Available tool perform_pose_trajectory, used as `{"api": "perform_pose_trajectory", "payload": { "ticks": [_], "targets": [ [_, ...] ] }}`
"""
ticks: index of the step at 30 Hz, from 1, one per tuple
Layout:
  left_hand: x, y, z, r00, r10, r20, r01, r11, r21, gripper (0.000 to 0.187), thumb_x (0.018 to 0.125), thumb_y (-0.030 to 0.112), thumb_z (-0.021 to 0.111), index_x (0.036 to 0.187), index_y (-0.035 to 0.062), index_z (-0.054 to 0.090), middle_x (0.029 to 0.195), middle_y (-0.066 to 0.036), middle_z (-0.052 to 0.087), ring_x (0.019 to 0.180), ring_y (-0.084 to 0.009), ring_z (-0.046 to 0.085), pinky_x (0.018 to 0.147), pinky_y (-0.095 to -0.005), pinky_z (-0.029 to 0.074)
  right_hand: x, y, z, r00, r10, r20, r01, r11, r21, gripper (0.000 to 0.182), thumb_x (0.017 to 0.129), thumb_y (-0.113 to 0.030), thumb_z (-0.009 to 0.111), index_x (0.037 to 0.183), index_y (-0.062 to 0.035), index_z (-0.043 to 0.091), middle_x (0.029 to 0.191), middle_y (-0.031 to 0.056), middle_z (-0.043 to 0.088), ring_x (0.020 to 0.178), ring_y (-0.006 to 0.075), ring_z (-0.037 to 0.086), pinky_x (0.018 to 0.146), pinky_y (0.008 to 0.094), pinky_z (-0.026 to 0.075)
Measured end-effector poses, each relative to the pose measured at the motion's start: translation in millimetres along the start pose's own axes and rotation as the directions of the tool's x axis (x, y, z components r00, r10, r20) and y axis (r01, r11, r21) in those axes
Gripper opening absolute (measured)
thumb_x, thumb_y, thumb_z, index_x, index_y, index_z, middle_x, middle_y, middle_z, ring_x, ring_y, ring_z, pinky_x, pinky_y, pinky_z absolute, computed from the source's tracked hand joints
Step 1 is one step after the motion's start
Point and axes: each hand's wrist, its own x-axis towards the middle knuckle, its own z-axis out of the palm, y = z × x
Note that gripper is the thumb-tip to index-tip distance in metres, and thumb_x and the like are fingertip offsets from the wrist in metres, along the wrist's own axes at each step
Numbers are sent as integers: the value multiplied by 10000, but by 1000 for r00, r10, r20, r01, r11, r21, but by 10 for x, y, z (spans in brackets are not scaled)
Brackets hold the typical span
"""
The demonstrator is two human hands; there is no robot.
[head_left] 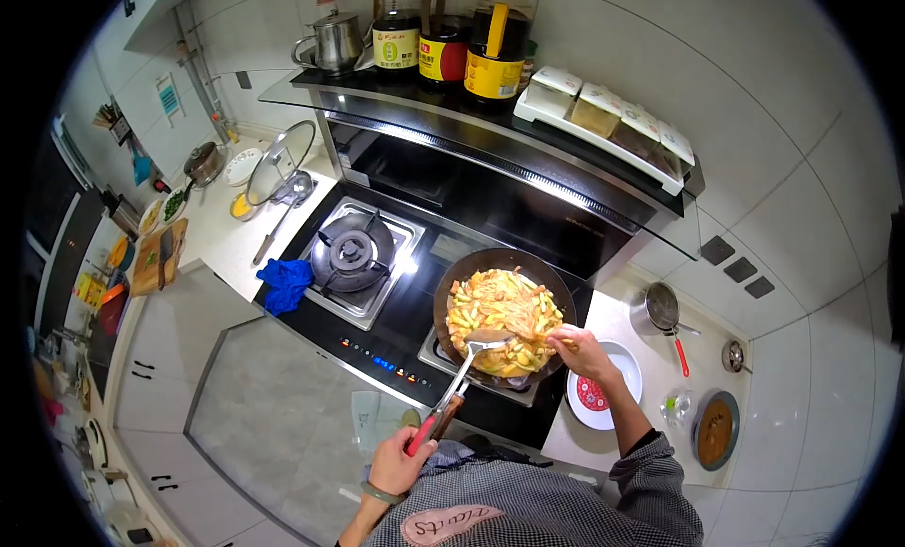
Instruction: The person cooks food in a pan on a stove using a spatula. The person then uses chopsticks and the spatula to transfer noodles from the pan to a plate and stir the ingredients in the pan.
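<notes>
The left hand (396, 464) is wrapped tight around the spatula (459, 382). The right hand (580, 351) pinches food (500, 321) in the wok (452, 283).

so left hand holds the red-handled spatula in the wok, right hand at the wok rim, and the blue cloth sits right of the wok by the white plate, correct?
Not quite. In the head view the blue cloth lies left of the wok, beside the empty burner. The rest stands: left hand holds the spatula, right hand is at the wok rim, white plate on the right.
</notes>
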Motion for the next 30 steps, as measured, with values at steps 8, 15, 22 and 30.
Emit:
{"api": "perform_pose_trajectory", "payload": {
  "ticks": [8, 15, 22, 30],
  "targets": [
    [-38, 21, 2, 999, -38, 13, 39, 998, -49, 282, 808, 266, 703, 874, 7, 614, 590, -97, 524, 544, -172, 497, 538, -318, 407, 280, 141, 380, 996, -66, 55, 30, 870, 491, 140, 869, -36, 633, 996, -15, 687, 888, 101, 697, 817, 149, 656, 731, 265, 520],
    [-24, 4, 11, 994, -110, 5, 110, 990, -90, 288, 811, 275, 704, 896, 13, 619, 608, -78, 534, 558, -144, 491, 545, -298, 412, 699, 260, 422, 977, -47, -209, 133, 899, 418, 117, 864, 1, 626, 968, -4, 680, 897, 105, 694, 812, 172, 663, 727, 270, 524],
    [2, 65, 23, 997, -73, -8, 72, 996, -47, 302, 813, 292, 698, 923, 18, 634, 649, -108, 580, 586, -195, 551, 575, -318, 440, 444, 363, 194, 934, 3, -357, 56, 987, 153, 96, 841, -27, 627, 921, 2, 670, 874, 161, 670, 811, 294, 656, 734, 319, 511],
    [76, 18, 18, 998, -64, 2, 64, 998, -24, 312, 807, 298, 700, 916, 13, 633, 656, -120, 586, 592, -213, 560, 578, -327, 444, -3, 137, -245, 957, 285, -50, -228, 850, 474, 112, 904, -71, 534, 926, 4, 613, 773, 43, 630, 665, 93, 609, 607, 239, 499]
  ]
}}
